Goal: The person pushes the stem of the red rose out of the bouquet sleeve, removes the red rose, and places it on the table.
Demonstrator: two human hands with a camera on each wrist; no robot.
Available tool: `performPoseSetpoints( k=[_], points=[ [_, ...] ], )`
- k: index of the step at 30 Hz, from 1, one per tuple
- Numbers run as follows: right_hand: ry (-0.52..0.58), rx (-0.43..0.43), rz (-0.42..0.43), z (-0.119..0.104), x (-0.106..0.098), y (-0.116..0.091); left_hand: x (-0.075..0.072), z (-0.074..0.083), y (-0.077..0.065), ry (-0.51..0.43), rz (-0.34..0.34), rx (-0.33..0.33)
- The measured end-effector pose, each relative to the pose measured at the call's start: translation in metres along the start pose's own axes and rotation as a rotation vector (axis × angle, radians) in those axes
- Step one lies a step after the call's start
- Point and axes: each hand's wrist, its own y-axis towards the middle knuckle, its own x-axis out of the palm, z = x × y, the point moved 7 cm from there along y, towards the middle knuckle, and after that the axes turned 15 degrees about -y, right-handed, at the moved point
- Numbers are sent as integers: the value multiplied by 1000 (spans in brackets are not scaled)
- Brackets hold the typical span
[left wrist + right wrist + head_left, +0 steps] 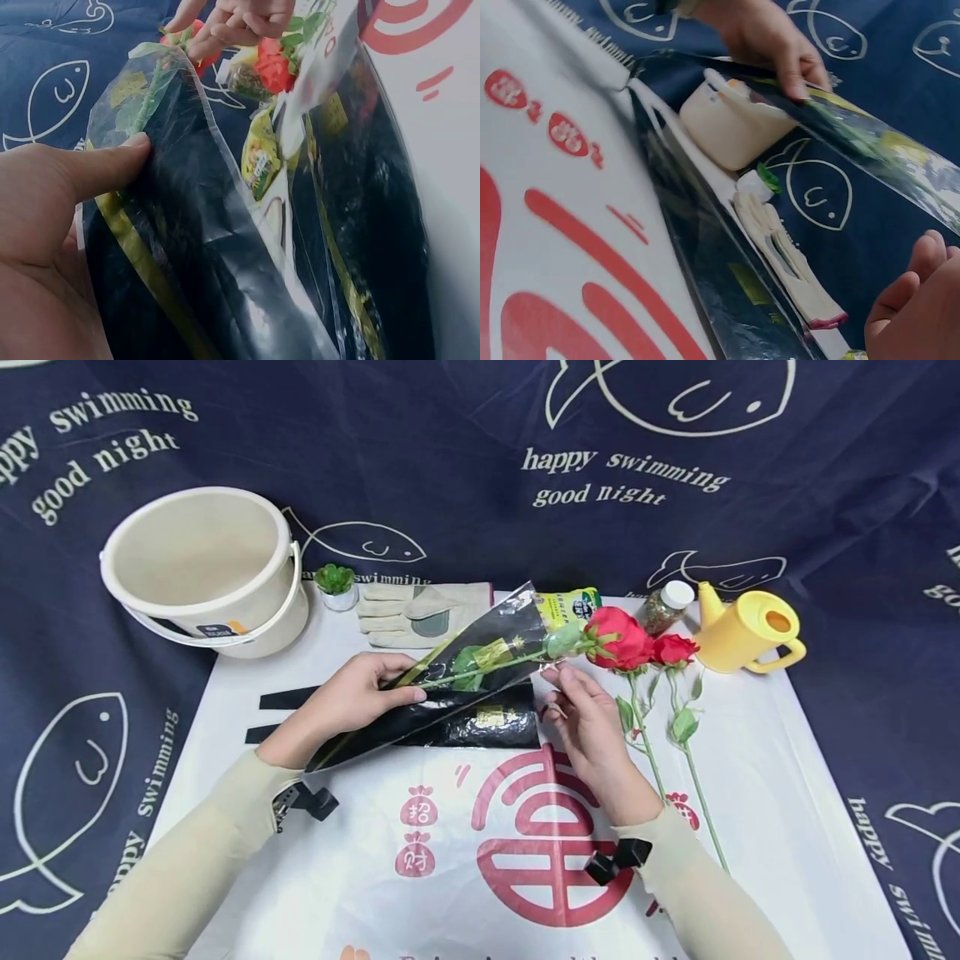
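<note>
My left hand (pixel 360 693) grips a black and clear flower sleeve (pixel 187 225) with a gold stripe, its thumb lying across the front. Inside the sleeve runs the green stem of a red rose (pixel 617 637); the bloom sticks out past the sleeve's wide end. Close to that wide end is my right hand (pixel 588 718), its fingers loosely bent near the film edge. In the right wrist view, its fingertips (pixel 928 251) appear apart from the sleeve. Under the held sleeve, more black sleeve material (pixel 480 727) lies on the table.
Red roses (pixel 675 649) with long stems lie at the right. Along the back stand a white bucket (pixel 202 547), a small potted succulent (pixel 335 585), work gloves (pixel 420 614), a yellow packet (pixel 566 607), a white-capped jar (pixel 666 606) and a yellow watering can (pixel 750 631).
</note>
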Motion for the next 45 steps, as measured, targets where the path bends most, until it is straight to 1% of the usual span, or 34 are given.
performPoseSetpoints(
  k=[3,8,11,15,17,19,25,27,30,35,40,43,45],
  points=[
    [133,60,10,2,-6,3,-3,-1,-3,10,7,-8],
    [310,161,7,12,-11,10,-2,-1,-6,21,7,-24],
    [430,227,14,21,-14,14,2,14,-11,31,-2,-22],
    [501,291,40,23,-12,13,8,35,-18,59,-23,-7],
    [507,305,55,22,-10,10,9,36,-18,78,-28,5],
    [515,313,60,22,-9,9,9,33,-17,90,-35,17],
    [515,335,85,22,-9,9,7,6,-10,94,-54,28],
    [510,335,89,22,-8,9,6,1,-9,96,-62,26],
    [482,322,92,20,-9,10,7,-2,-9,91,-79,21],
    [485,278,93,15,-12,14,8,-4,-14,102,-120,20],
    [493,234,94,5,-24,21,7,-7,-20,162,-156,24],
    [492,231,112,-3,-37,25,5,-13,-25,202,-180,5],
    [478,230,122,-9,-48,27,4,-18,-29,211,-201,-18]
  ],
)
